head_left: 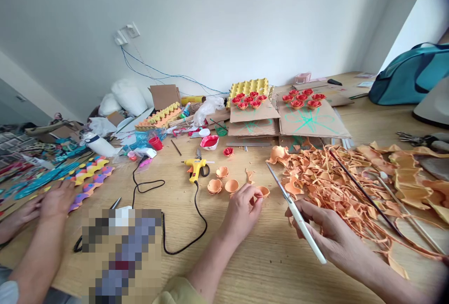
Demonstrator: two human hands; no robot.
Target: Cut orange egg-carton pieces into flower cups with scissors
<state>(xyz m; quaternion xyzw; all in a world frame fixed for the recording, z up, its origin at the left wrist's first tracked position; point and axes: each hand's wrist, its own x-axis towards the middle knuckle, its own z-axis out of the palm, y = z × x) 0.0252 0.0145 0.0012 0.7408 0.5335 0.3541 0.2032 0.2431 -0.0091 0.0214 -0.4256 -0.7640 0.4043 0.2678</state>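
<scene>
Left hand [242, 206] pinches an orange cup [265, 192] — best kept light, no crushing — while right hand [325, 227] grips what look like scissors [296, 213].

Left hand [246, 203]: fingertips pinch the rim of an orange egg-carton cup [264, 191] at the wooden table [245, 271]. Right hand [321, 229]: grips white-handled scissors [300, 222], blades pointing away from the person, clear of the cup. Further orange cups [232, 185] sit near the left hand; a yellow glue gun [196, 168] lies to their left. Orange scraps [326, 177] are heaped at right. Red flowers [313, 104] stand on cardboard [310, 124] behind. Far left, a co-worker's hands [58, 199] are beside painted egg-carton strips [91, 173].
</scene>
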